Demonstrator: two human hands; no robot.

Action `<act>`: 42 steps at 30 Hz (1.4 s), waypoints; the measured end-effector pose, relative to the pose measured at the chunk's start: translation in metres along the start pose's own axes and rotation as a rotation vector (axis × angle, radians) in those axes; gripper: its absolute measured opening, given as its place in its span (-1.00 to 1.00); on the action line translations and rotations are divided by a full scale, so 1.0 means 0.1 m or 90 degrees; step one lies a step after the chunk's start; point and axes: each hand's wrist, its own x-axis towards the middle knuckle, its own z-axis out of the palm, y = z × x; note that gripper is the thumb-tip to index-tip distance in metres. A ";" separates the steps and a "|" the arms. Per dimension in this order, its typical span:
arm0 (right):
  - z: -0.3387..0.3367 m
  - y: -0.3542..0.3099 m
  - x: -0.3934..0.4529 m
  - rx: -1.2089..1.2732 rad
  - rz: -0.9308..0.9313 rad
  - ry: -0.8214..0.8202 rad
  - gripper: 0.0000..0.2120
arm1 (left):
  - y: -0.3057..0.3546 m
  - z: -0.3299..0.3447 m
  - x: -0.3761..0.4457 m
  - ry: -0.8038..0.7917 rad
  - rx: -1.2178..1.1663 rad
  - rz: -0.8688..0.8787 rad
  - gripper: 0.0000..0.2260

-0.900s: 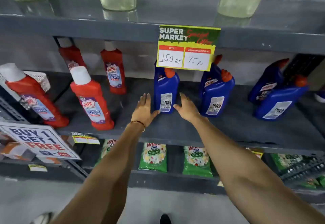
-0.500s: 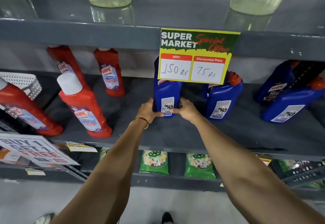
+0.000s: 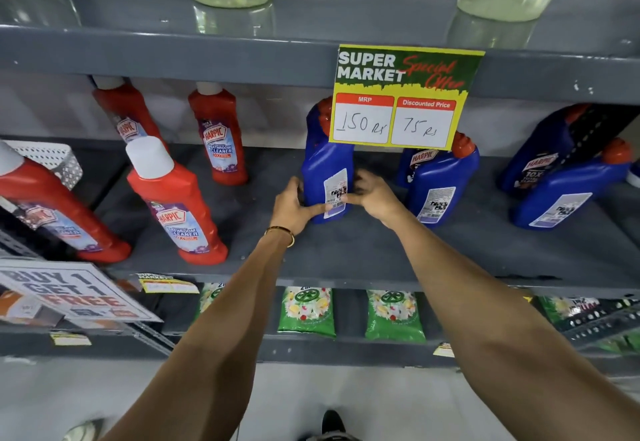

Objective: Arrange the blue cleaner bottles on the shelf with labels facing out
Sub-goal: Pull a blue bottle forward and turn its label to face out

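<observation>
Fingers (image 3: 313, 211) of both hands are wrapped around an upright blue Harpic bottle (image 3: 325, 170), its barcode label outward, on the grey shelf (image 3: 346, 253).

Both hands (image 3: 294, 205) now around blue bottle (image 3: 325, 163)

blue bottle (image 3: 325, 163) red cap, red bottles (image 3: 180, 205) white caps

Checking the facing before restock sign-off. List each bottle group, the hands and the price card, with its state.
Held blue bottle: upright, barcode side out.
Left hand: gripping its base.
Right hand: gripping its base.
Front middle blue bottle: upright, barcode side out.
Front right blue bottle: leaning, barcode side out.
Rear right blue bottle: brand label out.
Red bottles: capped, brand labels out.
Price card: hanging, hides held bottle's top.
</observation>
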 end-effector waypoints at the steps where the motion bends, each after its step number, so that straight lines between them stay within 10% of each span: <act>1: 0.01 -0.01 -0.02 0.007 0.002 0.012 -0.44 | 0.01 0.01 -0.02 0.013 0.009 0.003 -0.54; 10: 0.21 -0.16 -0.15 0.110 0.012 -0.002 -0.29 | 0.08 0.11 -0.23 0.098 0.098 0.061 -0.60; 30: 0.04 -0.14 -0.28 0.203 -0.027 -0.095 -0.60 | 0.18 -0.17 0.02 -0.442 -0.221 -0.140 -0.34; 42: -0.06 -0.19 -0.19 0.242 -0.067 -0.037 -0.65 | 0.31 0.14 -0.06 -0.070 -0.149 -0.097 -0.32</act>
